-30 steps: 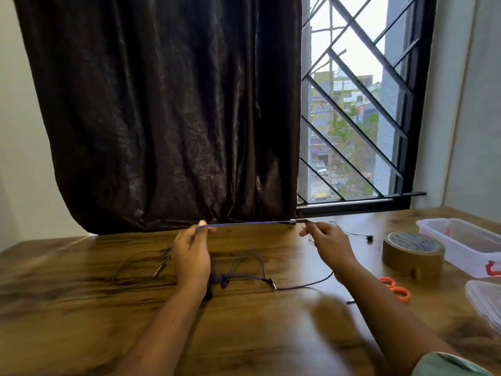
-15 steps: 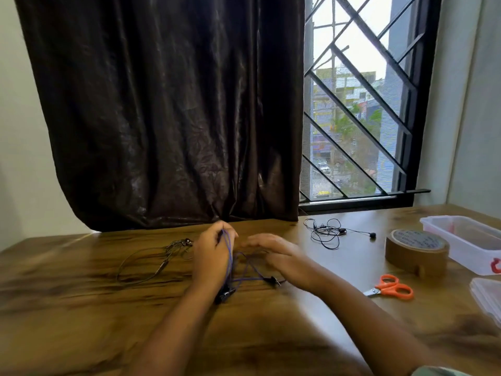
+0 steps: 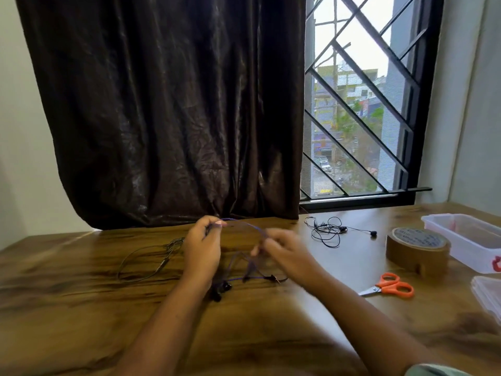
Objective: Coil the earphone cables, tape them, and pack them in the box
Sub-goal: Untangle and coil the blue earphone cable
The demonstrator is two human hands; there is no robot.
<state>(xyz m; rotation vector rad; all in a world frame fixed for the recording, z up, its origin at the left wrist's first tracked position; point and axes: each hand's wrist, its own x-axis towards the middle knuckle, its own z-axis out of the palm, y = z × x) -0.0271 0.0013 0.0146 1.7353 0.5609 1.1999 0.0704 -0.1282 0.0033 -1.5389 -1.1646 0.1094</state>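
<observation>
The left hand (image 3: 202, 249) pinches a thin purple earphone cable (image 3: 245, 226) between thumb and fingertips, closed tight on it above the middle of the wooden table (image 3: 81, 308). The right hand (image 3: 282, 251) is blurred with motion; its fingers are curled around the same cable just beside the left hand, and the cable arcs in a short loop between the two grips. The slack hangs down to the table, where its black earbuds (image 3: 220, 290) and plug end lie beneath the wrists.

Half a second ago the hands were nearly touching, with the cable running straight down from the left fingers; now they have drawn slightly apart and the cable bows over between them.

To the left, towards the far edge, a thin dark earphone cable (image 3: 146, 263) lies in a loose oval loop. Towards the far right, below the window, a black earphone cable (image 3: 326, 230) sits in a small tangle with one bud trailing out. Nearer the right edge stands a squat roll of glossy brown packing tape (image 3: 417, 251), lying flat, and just in front of it a small pair of orange-handled scissors (image 3: 390, 287). At the right edge sits an open translucent plastic box (image 3: 466, 241) with a red clasp, and its clear lid (image 3: 488, 294) lies nearer the front corner.
</observation>
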